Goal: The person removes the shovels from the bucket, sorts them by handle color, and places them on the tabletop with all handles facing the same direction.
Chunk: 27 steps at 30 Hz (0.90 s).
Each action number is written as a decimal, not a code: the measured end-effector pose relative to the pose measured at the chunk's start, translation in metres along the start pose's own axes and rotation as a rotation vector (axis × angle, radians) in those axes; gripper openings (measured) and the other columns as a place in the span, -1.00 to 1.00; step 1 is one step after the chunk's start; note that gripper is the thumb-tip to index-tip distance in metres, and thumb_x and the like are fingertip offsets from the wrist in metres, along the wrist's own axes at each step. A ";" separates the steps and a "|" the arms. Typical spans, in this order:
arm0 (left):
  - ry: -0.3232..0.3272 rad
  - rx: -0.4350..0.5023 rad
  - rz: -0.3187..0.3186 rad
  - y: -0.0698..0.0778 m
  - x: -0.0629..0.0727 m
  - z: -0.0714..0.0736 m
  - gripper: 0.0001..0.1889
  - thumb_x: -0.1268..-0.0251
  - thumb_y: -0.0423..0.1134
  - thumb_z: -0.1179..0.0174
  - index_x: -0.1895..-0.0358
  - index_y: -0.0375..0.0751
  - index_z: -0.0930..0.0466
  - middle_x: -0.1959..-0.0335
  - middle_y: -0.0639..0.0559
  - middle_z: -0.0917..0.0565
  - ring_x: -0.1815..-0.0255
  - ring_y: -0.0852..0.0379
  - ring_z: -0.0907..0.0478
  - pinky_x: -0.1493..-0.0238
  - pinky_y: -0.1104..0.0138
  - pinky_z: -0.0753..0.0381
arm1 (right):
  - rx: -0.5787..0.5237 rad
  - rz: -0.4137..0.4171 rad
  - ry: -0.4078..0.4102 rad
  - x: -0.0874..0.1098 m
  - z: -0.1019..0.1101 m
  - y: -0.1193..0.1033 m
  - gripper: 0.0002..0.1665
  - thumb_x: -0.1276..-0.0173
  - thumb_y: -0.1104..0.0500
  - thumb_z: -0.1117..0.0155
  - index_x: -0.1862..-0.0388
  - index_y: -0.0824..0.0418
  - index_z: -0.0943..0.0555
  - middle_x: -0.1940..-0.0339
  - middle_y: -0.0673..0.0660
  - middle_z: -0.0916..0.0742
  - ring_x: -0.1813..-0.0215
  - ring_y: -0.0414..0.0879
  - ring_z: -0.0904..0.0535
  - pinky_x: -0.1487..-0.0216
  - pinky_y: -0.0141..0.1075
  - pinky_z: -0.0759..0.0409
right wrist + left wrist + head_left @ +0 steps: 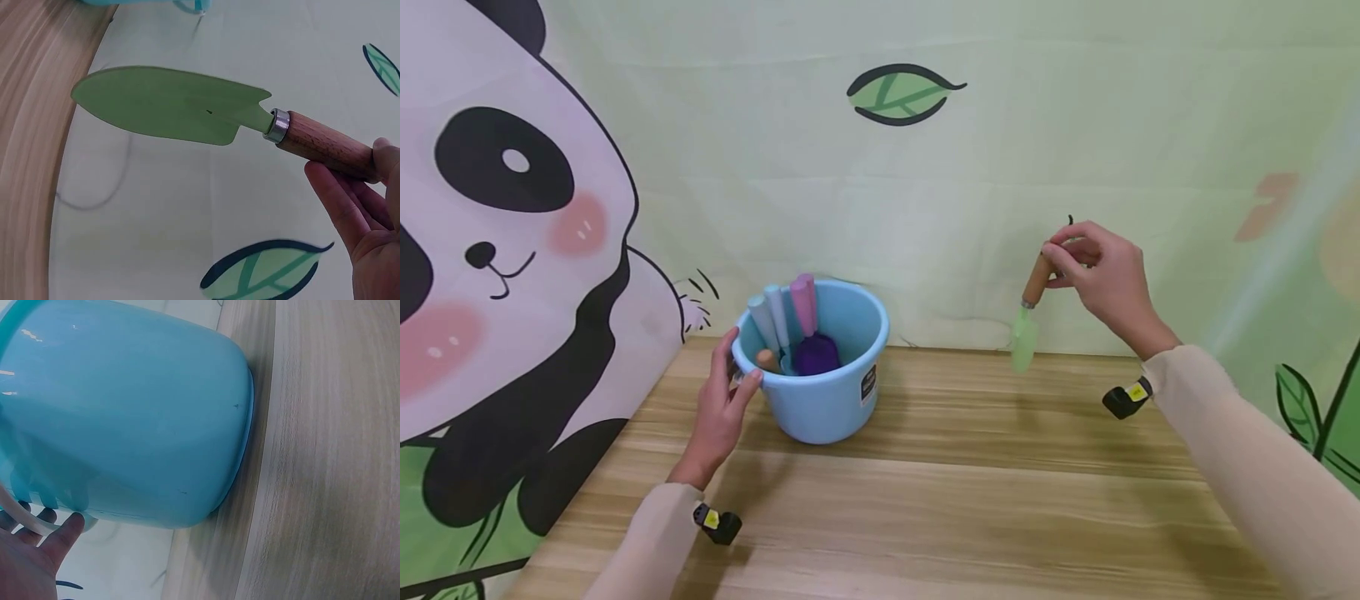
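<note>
Bucket (827, 408) grasped by its rim, trowel (1023, 340) pinched aloft

Printed backdrop (1075, 108) spans the rear and carries a large panda (497, 292) at left; wood-grain table (925, 517) extends in front of it; cream sleeves (1240, 450) cover both forearms; light-blue bucket stands on the table, left of centre, near the backdrop, mouth upward; left hand (718, 412) grasps it at the left of the rim, thumb nearest the viewer; right hand (1108, 271) pinches the trowel's wooden handle (325, 145) between thumb and fingers; trowel is held above the table, to the right of the bucket and well apart from it, handle slanting, green blade pointing down.

Inside the bucket, light-blue handles (763, 323) lean at the left, pink handles (803, 306) beside them; dark purple piece (817, 357) sits below the pink; its exact type cannot be determined; black devices (1123, 402) with yellow tags sit at both wrists; dark label (868, 386) marks the bucket's outer wall; wooden end (767, 360) shows low among the contents; metal collar (277, 125) joins trowel blade to handle.
</note>
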<state>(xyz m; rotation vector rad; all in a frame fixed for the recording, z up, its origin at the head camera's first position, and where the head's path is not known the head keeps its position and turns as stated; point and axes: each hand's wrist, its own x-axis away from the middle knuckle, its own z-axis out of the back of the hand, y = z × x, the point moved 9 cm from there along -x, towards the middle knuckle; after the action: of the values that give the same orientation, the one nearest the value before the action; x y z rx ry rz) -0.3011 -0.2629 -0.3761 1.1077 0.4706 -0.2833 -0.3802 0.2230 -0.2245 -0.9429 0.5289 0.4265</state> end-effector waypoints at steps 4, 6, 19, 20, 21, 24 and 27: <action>0.001 -0.004 -0.005 0.000 0.000 0.000 -0.31 -0.62 -0.18 -0.02 -0.67 0.00 0.05 -0.57 -0.25 -0.25 -0.49 -0.35 -0.28 -0.25 -0.37 -0.43 | 0.051 -0.040 0.003 0.008 0.009 0.014 -0.73 -0.47 0.07 -0.36 0.00 0.20 -0.66 0.19 0.24 -0.82 0.33 -0.34 -0.76 0.30 -0.46 -0.71; 0.000 -0.002 -0.005 0.000 0.000 0.000 -0.31 -0.62 -0.18 -0.02 -0.67 0.01 0.05 -0.57 -0.24 -0.25 -0.49 -0.35 -0.28 -0.25 -0.37 -0.42 | 0.061 -0.055 -0.002 0.012 0.013 0.020 -0.72 -0.47 0.06 -0.35 0.00 0.22 -0.66 0.19 0.23 -0.82 0.31 -0.38 -0.75 0.29 -0.45 -0.72; 0.001 -0.015 -0.006 0.000 0.000 -0.001 -0.32 -0.62 -0.17 -0.01 -0.66 -0.02 0.05 -0.57 -0.25 -0.25 -0.47 -0.34 -0.30 -0.24 -0.35 -0.45 | 0.202 -0.077 0.052 0.034 0.050 0.044 -0.70 -0.42 0.00 -0.40 0.03 0.18 -0.68 0.28 0.05 -0.83 0.33 -0.59 -0.63 0.26 -0.64 -0.51; 0.000 -0.015 -0.005 0.000 0.000 -0.001 -0.32 -0.62 -0.17 -0.01 -0.66 -0.02 0.05 -0.57 -0.25 -0.25 -0.47 -0.33 -0.30 -0.24 -0.35 -0.45 | 0.211 -0.071 0.060 0.036 0.053 0.046 -0.72 -0.42 0.02 -0.40 0.05 0.18 -0.68 0.31 0.05 -0.82 0.34 -0.60 -0.62 0.29 -0.63 -0.49; 0.001 -0.018 -0.004 -0.001 0.000 -0.001 -0.32 -0.63 -0.16 -0.01 -0.66 -0.02 0.05 -0.57 -0.25 -0.25 -0.48 -0.32 -0.30 -0.24 -0.34 -0.46 | 0.223 -0.063 0.067 0.038 0.056 0.048 -0.73 -0.41 0.03 -0.41 0.06 0.18 -0.69 0.32 0.07 -0.82 0.34 -0.61 -0.61 0.30 -0.63 -0.47; -0.002 -0.022 -0.002 -0.001 0.001 -0.002 -0.32 -0.63 -0.16 -0.01 -0.67 -0.02 0.06 -0.58 -0.24 -0.24 -0.48 -0.31 -0.29 -0.24 -0.33 -0.46 | 0.252 -0.034 0.083 0.043 0.065 0.053 -0.76 -0.40 0.08 -0.41 0.08 0.20 -0.69 0.32 0.16 -0.82 0.35 -0.66 -0.57 0.31 -0.64 -0.42; -0.004 -0.028 0.003 -0.001 0.000 -0.002 -0.31 -0.63 -0.15 -0.02 -0.67 0.00 0.06 -0.58 -0.22 -0.23 -0.48 -0.32 -0.29 -0.24 -0.34 -0.46 | 0.280 -0.016 0.106 0.049 0.075 0.057 -0.77 -0.39 0.10 -0.43 0.09 0.21 -0.70 0.35 0.08 -0.82 0.34 -0.68 -0.54 0.28 -0.64 -0.39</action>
<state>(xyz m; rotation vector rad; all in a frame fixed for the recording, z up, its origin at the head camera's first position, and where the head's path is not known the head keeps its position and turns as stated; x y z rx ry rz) -0.3017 -0.2619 -0.3781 1.0801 0.4678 -0.2750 -0.3551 0.3223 -0.2547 -0.7015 0.6589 0.2797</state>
